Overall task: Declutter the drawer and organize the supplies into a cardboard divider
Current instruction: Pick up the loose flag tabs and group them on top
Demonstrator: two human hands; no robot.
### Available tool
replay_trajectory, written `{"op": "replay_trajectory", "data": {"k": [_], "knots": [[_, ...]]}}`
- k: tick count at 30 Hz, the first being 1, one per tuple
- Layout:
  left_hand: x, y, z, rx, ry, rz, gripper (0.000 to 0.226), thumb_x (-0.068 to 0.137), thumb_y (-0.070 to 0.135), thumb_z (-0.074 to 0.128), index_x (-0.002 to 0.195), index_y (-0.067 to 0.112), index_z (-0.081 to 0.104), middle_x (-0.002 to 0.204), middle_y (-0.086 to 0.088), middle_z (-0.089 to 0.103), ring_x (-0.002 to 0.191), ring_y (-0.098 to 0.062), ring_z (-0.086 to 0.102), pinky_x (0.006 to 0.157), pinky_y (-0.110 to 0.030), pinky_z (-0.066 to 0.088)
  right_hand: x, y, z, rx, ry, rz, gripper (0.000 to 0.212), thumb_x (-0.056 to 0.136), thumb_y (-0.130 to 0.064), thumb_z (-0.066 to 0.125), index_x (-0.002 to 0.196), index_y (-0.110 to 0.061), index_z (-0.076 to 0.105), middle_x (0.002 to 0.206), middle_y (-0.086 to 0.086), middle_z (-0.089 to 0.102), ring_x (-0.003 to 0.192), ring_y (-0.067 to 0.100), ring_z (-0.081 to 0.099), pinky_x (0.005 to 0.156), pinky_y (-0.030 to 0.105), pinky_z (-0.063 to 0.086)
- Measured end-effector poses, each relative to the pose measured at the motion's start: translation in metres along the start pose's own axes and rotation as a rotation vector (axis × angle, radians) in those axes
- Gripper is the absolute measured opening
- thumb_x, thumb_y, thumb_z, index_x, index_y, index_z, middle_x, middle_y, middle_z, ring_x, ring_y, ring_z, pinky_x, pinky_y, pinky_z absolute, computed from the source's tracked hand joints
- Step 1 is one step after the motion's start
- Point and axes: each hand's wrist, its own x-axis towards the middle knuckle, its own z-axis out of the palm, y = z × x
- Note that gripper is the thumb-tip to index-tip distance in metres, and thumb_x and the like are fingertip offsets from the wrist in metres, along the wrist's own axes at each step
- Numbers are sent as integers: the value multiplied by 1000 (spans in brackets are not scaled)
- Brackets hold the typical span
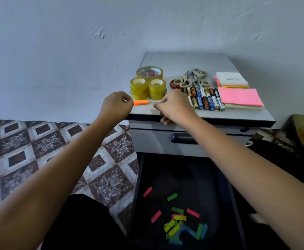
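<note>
While left hand (117,105) and right hand (174,105) sit curled over surface (183,60) mid-frame, orange tab (141,102) lies between them; can't tell if either grips anything.

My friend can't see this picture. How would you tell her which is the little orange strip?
Find the grey cabinet top. Near its front left corner, in front of the yellow tape rolls, lies the orange strip. It is the only orange one; the other strips lie in the open drawer.
</note>
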Motion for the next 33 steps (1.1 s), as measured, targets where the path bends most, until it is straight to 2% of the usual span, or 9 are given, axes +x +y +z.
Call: {"op": "replay_trajectory", "data": {"k": [2,5,9,12,15,20,27,30,33], "knots": [[-32,0,9,-15,-48,69,16,92,21,51,93,15,66,79,-2,61,72,-16,52,58,-24,38,-26,21,-7,25,-58,36,22,91,-22,60,83,-3,66,67,12,67,46,17,63,49,30,57],[-76,-14,45,-33,-271,81,16,92,21,53,89,14,66,73,0,60,65,-11,53,57,-22,39,-61,76,-1,-51,-169,91,21,89,-27,62,75,-12,65,59,10,64,45,18,60,42,22,49],[-118,-42,114,30,-608,-51,18,92,20,54,98,11,69,85,-5,67,82,-20,63,69,-19,41,-96,166,25,-201,-347,228,11,87,-27,63,82,-18,66,56,1,62,33,4,49,35,14,35],[-142,-60,162,121,-796,-116,24,92,20,50,105,10,68,105,-7,69,100,-21,63,80,-21,43,-117,223,48,-243,-475,286,11,85,-23,66,93,-15,69,81,1,69,61,6,61,50,12,42],[-160,-75,199,235,-910,-134,26,90,16,48,102,3,68,106,-14,68,102,-27,63,82,-28,47,-131,266,72,-284,-551,305,20,86,-19,65,105,-12,70,108,5,69,98,17,63,73,19,43],[-179,-100,226,327,-911,-160,21,84,12,51,98,-2,58,105,-20,63,97,-34,61,78,-37,51,-133,294,112,-405,-517,235,25,90,-18,56,114,-16,65,115,9,59,107,26,58,86,32,48],[-192,-119,234,379,-866,-212,37,90,15,50,123,-1,43,125,-23,46,115,-39,49,94,-40,41,-127,297,150,-588,-461,94,26,92,-9,49,116,-12,58,115,7,53,111,27,49,85,35,45],[-194,-123,234,390,-861,-205,34,91,17,50,121,0,44,124,-21,46,113,-38,49,93,-40,42,-127,299,152,-582,-417,64,24,91,-7,49,113,-11,58,112,6,55,109,26,50,83,34,44],[-197,-120,239,350,-944,-73,31,88,23,57,114,6,53,118,-15,48,112,-33,49,94,-38,44,-131,301,147,-608,-484,-13,27,93,-14,47,117,-11,57,115,8,52,111,27,48,86,37,42]]}}
